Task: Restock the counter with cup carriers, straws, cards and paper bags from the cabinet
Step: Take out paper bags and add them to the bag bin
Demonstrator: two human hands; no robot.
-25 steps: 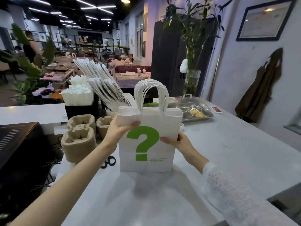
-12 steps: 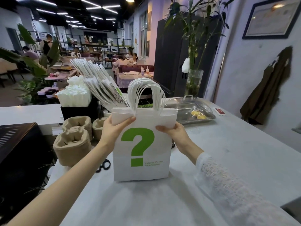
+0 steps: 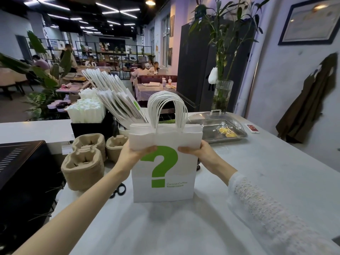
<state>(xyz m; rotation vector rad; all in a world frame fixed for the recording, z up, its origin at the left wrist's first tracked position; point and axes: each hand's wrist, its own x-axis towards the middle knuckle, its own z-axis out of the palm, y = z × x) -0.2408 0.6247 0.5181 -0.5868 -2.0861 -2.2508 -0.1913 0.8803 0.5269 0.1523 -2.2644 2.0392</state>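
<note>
A stack of flat white paper bags point(image 3: 163, 188) with a green question mark stands upright on the white counter point(image 3: 257, 172). My left hand point(image 3: 132, 153) grips its upper left edge and my right hand point(image 3: 200, 151) grips its upper right edge, thumbs on the front. Its white loop handles point up. More white paper bags point(image 3: 117, 100) lean in a holder behind. White wrapped straws point(image 3: 85, 113) fill a black box. Brown pulp cup carriers point(image 3: 82, 168) are stacked at the left, with a smaller stack point(image 3: 116, 146) beside them. No cards are visible.
Black scissors point(image 3: 118, 190) lie just left of the held bags. A steel tray with a clear lid point(image 3: 219, 126) sits behind on the right, next to a glass vase with bamboo point(image 3: 221, 96). A black machine point(image 3: 20, 172) stands at the left edge. People sit in the café beyond.
Both hands keep their hold on the bag stack, which stays upright on the counter. The view has shifted slightly, and the stack looks a little nearer.
</note>
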